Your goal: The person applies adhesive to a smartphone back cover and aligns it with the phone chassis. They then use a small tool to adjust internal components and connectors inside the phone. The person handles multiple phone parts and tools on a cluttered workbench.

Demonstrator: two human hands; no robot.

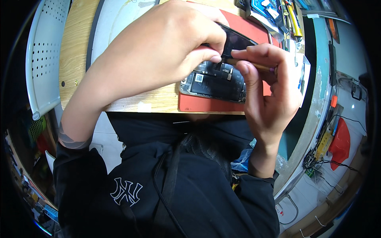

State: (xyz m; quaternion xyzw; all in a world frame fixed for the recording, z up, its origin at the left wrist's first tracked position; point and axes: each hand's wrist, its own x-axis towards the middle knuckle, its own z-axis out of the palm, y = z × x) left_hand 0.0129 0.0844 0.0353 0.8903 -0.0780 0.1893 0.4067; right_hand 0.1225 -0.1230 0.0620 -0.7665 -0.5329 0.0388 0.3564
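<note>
An opened black smartphone with exposed internal boards and connectors (216, 81) is laid on a red rubber work mat (190, 104), which rests on a light wooden tabletop (75, 47). The phone's lifted black glass screen panel (237, 41) is pinched at its edge by the left hand (158, 51), fingers closed on it — the panel stands at 1 o'clock from the phone body. A slim brown-handled tool (254, 65) is gripped by the right hand (270, 91), thumb and fingers closed around the shaft, its tip directed toward the phone's upper edge at 9 o'clock from the hand. A cluster of loose tools and packets (274, 16) is seen at 12 o'clock — beyond the mat.
</note>
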